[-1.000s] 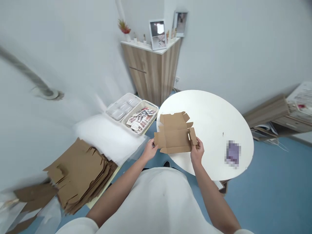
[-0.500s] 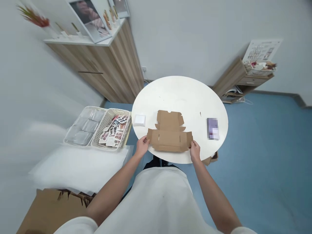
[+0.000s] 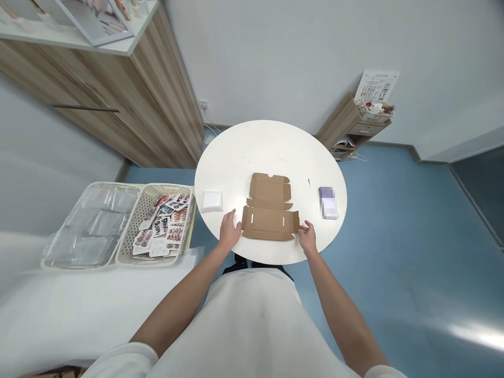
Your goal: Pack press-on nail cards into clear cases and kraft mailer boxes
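An unfolded brown cardboard box (image 3: 268, 220) lies on the round white table (image 3: 275, 142), its lid part pointing away from me and its side flaps partly raised. My left hand (image 3: 230, 230) rests at the box's left edge, fingers apart and holding nothing. At the right end flap is my right hand (image 3: 307, 236), its fingers loosely spread beside the cardboard and not closed on it. A small white packet (image 3: 212, 201) lies on the table's left side. Toward the right edge lies a purple and white item (image 3: 328, 202), partly blurred out.
Left of the table, a white basket (image 3: 128, 247) holds many printed cards, beside a tray of clear plastic packs (image 3: 106, 220). A wooden cabinet (image 3: 157, 79) stands at the back left. A small shelf (image 3: 338, 118) is by the wall at the back right.
Both hands have let go of the box's end flaps, and their fingers have opened. The cardboard now lies flatter on the table. The camera view has shifted.
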Demonstrator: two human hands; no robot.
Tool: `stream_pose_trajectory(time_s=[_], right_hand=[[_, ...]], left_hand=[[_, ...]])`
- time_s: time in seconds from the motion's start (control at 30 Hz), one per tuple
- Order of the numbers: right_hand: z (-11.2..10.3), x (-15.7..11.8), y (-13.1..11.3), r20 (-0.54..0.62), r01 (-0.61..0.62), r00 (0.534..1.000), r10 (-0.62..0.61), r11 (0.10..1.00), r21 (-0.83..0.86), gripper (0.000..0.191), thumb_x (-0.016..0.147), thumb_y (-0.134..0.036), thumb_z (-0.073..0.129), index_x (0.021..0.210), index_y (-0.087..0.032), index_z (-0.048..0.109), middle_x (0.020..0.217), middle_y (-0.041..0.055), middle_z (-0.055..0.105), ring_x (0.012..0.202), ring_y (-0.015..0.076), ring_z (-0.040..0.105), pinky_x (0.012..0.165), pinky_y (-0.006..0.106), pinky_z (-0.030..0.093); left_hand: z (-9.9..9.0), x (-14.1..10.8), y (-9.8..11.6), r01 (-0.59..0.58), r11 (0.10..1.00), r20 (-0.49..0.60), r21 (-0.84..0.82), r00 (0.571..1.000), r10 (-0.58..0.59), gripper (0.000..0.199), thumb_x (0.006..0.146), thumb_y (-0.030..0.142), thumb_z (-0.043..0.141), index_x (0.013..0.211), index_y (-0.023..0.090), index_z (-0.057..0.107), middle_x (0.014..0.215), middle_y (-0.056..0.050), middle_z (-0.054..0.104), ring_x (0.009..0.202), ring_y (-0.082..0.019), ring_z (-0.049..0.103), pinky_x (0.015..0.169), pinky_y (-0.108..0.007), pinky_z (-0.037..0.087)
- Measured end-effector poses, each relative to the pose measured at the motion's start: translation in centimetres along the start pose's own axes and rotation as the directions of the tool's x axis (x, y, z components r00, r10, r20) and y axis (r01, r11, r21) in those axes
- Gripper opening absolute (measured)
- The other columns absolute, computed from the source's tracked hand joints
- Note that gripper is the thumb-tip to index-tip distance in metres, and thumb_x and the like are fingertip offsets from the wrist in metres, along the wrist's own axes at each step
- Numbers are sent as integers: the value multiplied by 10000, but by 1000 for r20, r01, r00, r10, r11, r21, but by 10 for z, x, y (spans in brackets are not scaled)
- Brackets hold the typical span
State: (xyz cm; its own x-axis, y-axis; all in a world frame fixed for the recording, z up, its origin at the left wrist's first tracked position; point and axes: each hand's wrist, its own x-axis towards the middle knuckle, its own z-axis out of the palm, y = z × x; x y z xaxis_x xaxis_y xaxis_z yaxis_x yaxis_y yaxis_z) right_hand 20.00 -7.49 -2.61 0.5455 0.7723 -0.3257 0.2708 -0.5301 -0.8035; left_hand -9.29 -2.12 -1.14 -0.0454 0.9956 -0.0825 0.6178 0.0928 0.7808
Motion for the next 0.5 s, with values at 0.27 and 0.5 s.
stream_pose_trajectory(time_s=[0.27,0.5], right_hand=[[7,27,-37,-16,184,982,-188,974,-128,618,664,-398,560,1224,-179,420,1215,117,482,1130,239,434,932,383,342],[28,88,-68,165,48,986,-31,994,-101,558,689,-506,528,1157,-205,491,1063,83,596,977,218,539,815,348,397]], left_hand=[[8,-26,39,-538,786,428,304,815,392,425,679,317,620,1086,233,531,1222,-111,474,1221,-303,315,1008,-510,127],[25,-23,40,-529,752,521,393,802,292,575,648,209,650,1184,223,441,1137,-119,513,1132,-283,420,1011,-502,117]])
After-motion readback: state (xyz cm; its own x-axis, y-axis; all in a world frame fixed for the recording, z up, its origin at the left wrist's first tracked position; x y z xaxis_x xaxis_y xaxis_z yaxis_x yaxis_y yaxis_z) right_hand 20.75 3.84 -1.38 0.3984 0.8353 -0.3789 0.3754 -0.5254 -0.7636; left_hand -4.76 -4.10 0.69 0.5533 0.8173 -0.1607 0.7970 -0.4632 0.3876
